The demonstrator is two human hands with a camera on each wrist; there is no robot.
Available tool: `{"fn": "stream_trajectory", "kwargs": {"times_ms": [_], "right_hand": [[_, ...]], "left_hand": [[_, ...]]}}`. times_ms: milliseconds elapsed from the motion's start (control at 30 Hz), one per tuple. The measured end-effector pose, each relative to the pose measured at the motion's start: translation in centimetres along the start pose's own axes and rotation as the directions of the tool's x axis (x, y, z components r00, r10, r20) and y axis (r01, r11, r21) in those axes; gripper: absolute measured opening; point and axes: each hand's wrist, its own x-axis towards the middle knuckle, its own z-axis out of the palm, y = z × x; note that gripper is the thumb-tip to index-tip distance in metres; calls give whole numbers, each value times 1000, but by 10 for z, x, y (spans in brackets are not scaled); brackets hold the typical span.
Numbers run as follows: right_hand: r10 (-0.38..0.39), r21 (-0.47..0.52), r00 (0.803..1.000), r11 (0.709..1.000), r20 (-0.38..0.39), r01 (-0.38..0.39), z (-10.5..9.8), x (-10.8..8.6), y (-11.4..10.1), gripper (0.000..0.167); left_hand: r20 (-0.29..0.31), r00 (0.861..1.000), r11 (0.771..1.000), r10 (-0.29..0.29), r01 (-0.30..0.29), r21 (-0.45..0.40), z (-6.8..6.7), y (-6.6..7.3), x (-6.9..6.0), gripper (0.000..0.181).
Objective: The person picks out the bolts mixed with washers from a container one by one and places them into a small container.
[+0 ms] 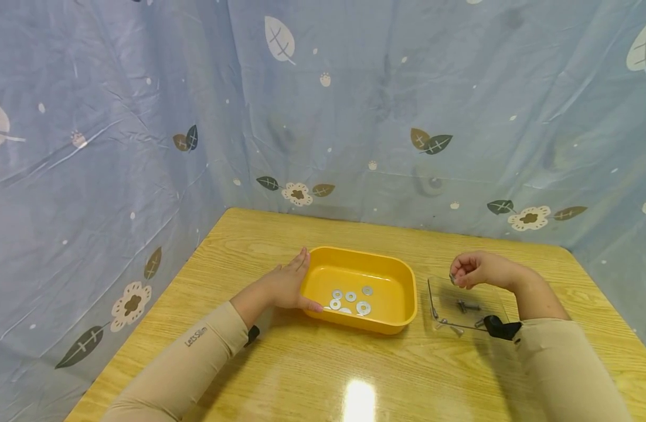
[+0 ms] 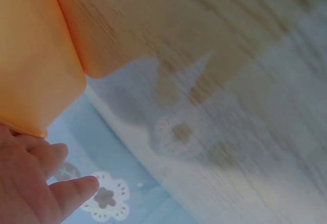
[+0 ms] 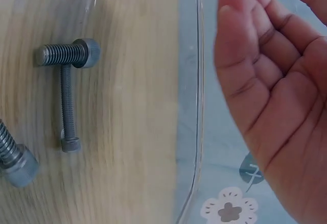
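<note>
My left hand (image 1: 287,286) rests against the left end of a yellow tray (image 1: 373,323), thumb at the near rim and fingers along the side. In the left wrist view, its fingers (image 2: 76,193) extend loosely beside the tray wall (image 2: 38,55). Several flat metal washers (image 1: 363,308) lie in the tray. My right hand (image 1: 483,269) is above a clear plastic box (image 1: 494,296), pinching a small grey metal piece (image 1: 452,278) whose kind is unclear. Socket-head bolts (image 3: 61,54) lie in the box, one across another.
All of this is on a wood-grain table (image 1: 281,375). A blue leaf-patterned curtain (image 1: 354,117) stands behind and at both sides. The right wrist's black device (image 1: 499,327) hangs over the box's near side and hides part of it.
</note>
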Motion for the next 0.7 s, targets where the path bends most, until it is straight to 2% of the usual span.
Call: {"fn": "stream_trajectory", "kwargs": {"times_ms": [333,533,700], "right_hand": [[13,25,999,1000,33,-14,-1,3,10,25],[-2,12,999,1000,47,1,0,4,10,24],[27,-24,999,999,38,-27,1,4,7,25]], "left_hand": [[-1,1000,1000,15,-15,2,-2,-1,0,130],[-1,1000,1000,12,-12,6,-1,-1,1,130],[-2,1000,1000,10,-10,13,-1,-1,1,131]]}}
